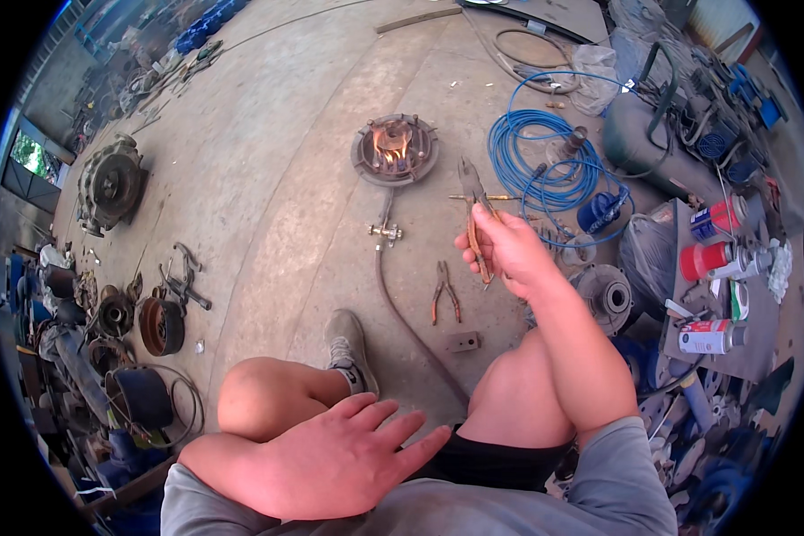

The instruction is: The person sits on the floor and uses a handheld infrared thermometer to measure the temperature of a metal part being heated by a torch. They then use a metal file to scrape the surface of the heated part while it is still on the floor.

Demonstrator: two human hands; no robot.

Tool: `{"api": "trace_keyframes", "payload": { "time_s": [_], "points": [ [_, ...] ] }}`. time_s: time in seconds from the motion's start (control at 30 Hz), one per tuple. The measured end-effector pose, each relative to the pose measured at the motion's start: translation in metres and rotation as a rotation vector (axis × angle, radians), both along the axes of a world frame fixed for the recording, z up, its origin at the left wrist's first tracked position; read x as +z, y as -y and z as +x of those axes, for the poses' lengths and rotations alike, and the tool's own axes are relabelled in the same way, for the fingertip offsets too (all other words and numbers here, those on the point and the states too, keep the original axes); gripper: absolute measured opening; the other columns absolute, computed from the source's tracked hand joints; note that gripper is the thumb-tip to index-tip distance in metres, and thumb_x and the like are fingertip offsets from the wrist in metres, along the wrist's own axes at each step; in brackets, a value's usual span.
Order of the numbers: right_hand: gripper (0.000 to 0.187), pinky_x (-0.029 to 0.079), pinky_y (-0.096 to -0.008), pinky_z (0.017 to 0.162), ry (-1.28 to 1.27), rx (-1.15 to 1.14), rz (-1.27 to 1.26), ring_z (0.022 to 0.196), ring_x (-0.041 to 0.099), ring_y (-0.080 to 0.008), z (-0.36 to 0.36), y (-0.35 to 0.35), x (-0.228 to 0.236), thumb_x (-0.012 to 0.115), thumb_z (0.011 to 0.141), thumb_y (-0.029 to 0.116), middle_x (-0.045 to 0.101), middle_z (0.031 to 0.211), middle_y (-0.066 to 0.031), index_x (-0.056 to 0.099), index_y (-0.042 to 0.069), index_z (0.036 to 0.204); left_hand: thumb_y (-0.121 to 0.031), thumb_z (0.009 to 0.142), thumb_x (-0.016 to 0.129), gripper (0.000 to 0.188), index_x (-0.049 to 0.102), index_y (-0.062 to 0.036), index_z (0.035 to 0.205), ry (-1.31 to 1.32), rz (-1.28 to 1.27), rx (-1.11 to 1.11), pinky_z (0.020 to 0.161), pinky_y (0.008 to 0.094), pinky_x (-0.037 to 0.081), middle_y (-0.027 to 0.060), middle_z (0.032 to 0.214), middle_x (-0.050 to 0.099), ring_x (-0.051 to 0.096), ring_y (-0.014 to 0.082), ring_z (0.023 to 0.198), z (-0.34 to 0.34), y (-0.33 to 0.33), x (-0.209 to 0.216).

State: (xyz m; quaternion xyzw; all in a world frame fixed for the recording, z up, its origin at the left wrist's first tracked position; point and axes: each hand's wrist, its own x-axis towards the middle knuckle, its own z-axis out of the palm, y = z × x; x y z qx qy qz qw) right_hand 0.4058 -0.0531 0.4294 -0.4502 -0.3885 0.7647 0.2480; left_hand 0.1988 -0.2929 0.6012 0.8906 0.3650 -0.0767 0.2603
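Observation:
My right hand [507, 246] is closed round the handles of a pair of pliers [471, 183], whose jaws point away from me. My left hand [348, 451] holds nothing; its fingers are spread over my lap. Ahead stands a round gas burner [359, 161] with flames [391, 156] rising in its middle. A brass valve [385, 234] sits on its pipe, and a hose [411, 335] runs from there toward my right leg. On the floor between the hose and my right hand lies a second pair of pliers [444, 290], handles toward me. Nearby is a small metal block [464, 342].
A coiled blue air hose [500, 152] lies right of the burner, beside a green compressor tank [639, 134]. Spray cans [710, 337] stand on a board at the right. A motor housing [606, 299] is by my right knee. Metal parts [159, 326] and a large gearbox-like casting [110, 183] lie left.

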Motion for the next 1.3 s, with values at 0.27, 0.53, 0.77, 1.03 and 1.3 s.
{"api": "trace_keyframes", "payload": {
  "time_s": [0.27, 0.53, 0.77, 1.03, 1.3],
  "points": [
    [0.040, 0.045, -0.0399, 0.115, -0.209, -0.222, 0.379, 0.134, 0.062, -0.0234, -0.004, 0.002, 0.006, 0.052, 0.116, 0.036, 0.071, 0.137, -0.0164, 0.066, 0.002, 0.131, -0.019, 0.095, 0.058, 0.065, 0.047, -0.0037, 0.157, -0.011, 0.001, -0.020, 0.110, 0.0451, 0.048, 0.0137, 0.138, 0.061, 0.062, 0.0310, 0.128, 0.000, 0.002, 0.001],
    [0.045, 0.050, -0.0322, 0.097, 0.115, -0.060, 0.221, 0.110, 0.065, -0.0151, 0.001, -0.001, -0.009, 0.059, 0.112, 0.043, 0.075, 0.122, -0.0095, 0.071, 0.002, 0.122, -0.020, 0.095, 0.057, 0.066, 0.045, -0.0039, 0.158, -0.026, -0.017, -0.022, 0.110, 0.0456, 0.048, 0.0145, 0.141, 0.060, 0.061, 0.0322, 0.129, -0.001, 0.002, -0.001],
    [0.039, 0.045, -0.0247, 0.080, 0.007, -0.105, 0.458, 0.087, 0.051, -0.0061, -0.005, 0.017, 0.006, 0.068, 0.108, 0.042, 0.064, 0.092, 0.0053, 0.076, 0.005, 0.118, -0.020, 0.097, 0.056, 0.065, 0.044, -0.0051, 0.159, -0.029, -0.016, -0.041, 0.111, 0.0457, 0.048, 0.0147, 0.143, 0.060, 0.061, 0.0324, 0.130, 0.002, 0.003, -0.001],
    [0.039, 0.045, -0.0277, 0.086, 0.104, -0.165, 0.495, 0.091, 0.054, -0.0097, 0.000, 0.010, -0.012, 0.067, 0.108, 0.044, 0.063, 0.104, 0.0004, 0.075, 0.006, 0.108, -0.022, 0.096, 0.057, 0.068, 0.043, -0.0043, 0.160, -0.033, -0.027, -0.046, 0.111, 0.0460, 0.047, 0.0149, 0.143, 0.060, 0.061, 0.0327, 0.130, 0.003, 0.000, -0.002],
    [0.037, 0.043, -0.0352, 0.105, 0.065, -0.159, 0.596, 0.119, 0.053, -0.0166, 0.003, 0.007, -0.010, 0.058, 0.113, 0.040, 0.062, 0.124, -0.0072, 0.068, 0.008, 0.096, -0.022, 0.096, 0.057, 0.067, 0.044, -0.0040, 0.160, -0.016, -0.035, -0.041, 0.111, 0.0447, 0.047, 0.0142, 0.142, 0.060, 0.061, 0.0320, 0.130, 0.005, -0.001, -0.003]
  ]
}}
